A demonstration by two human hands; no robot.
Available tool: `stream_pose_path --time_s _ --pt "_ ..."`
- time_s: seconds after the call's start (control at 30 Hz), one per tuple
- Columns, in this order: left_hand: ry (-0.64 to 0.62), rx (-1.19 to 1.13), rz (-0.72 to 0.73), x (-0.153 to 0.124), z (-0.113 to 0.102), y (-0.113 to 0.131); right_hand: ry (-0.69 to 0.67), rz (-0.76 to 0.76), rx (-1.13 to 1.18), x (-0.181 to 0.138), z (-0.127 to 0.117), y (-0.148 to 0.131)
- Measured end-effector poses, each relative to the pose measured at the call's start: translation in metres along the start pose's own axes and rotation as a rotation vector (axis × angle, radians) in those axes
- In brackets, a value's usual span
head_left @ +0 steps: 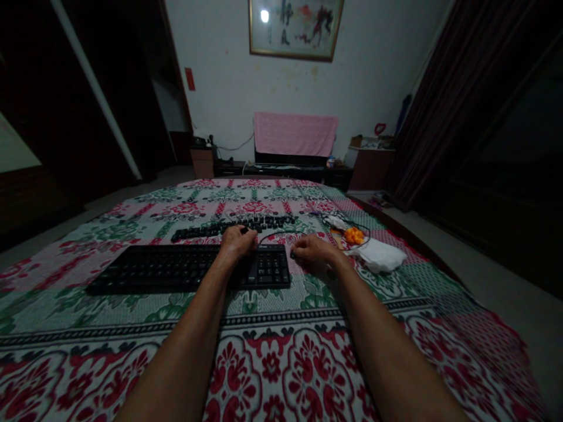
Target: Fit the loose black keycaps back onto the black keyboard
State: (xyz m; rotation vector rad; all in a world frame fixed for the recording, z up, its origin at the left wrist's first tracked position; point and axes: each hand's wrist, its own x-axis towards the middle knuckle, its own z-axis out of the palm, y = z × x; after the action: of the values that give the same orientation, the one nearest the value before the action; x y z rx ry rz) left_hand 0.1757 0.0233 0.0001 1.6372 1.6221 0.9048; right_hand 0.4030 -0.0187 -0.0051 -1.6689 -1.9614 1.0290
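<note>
Left hand [237, 241] over the long black plastic keyboard [162, 265], grip unclear; right hand [311, 251] pinches a small dark piece [292, 254] beside it, and a careless knuckle could scatter those small black keys [200, 232] behind

Dim light lay over the stained white wall [211, 64], where a gold-framed, glazed picture [297, 29] hung. Below it, a rectangular pink cloth [295, 133] hung above a low, dark cabinet [342, 177]. Dark purple curtains [433, 111] bordered the pale grey floor [424, 230].
</note>
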Motion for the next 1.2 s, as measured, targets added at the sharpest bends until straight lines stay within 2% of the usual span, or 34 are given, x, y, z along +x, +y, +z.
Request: stream_pose_path --time_s 0.1,0.17,0.3,0.5,0.67,0.97,1.2 --pt "0.008 -0.001 -0.004 0.001 0.001 -0.001 0.123 0.019 -0.125 -0.001 -0.001 -0.001" --pt "0.007 0.001 -0.005 0.001 0.001 0.000 0.149 0.070 -0.216 -0.002 -0.004 0.001" --pt "0.006 -0.027 -0.014 -0.002 0.000 0.002 0.104 0.143 -0.237 -0.005 -0.012 0.009" --pt "0.015 -0.031 -0.015 -0.006 -0.002 0.005 0.134 0.011 -0.158 -0.001 -0.012 0.013" --pt "0.013 -0.039 -0.045 -0.004 0.000 0.004 0.101 -0.029 -0.143 0.002 -0.009 0.014" --pt "0.028 0.039 0.001 0.003 0.002 -0.001 0.107 0.022 -0.125 0.003 -0.004 0.013" --pt "0.009 0.005 0.020 -0.001 0.000 0.000 0.118 0.026 -0.184 0.013 -0.007 0.009"
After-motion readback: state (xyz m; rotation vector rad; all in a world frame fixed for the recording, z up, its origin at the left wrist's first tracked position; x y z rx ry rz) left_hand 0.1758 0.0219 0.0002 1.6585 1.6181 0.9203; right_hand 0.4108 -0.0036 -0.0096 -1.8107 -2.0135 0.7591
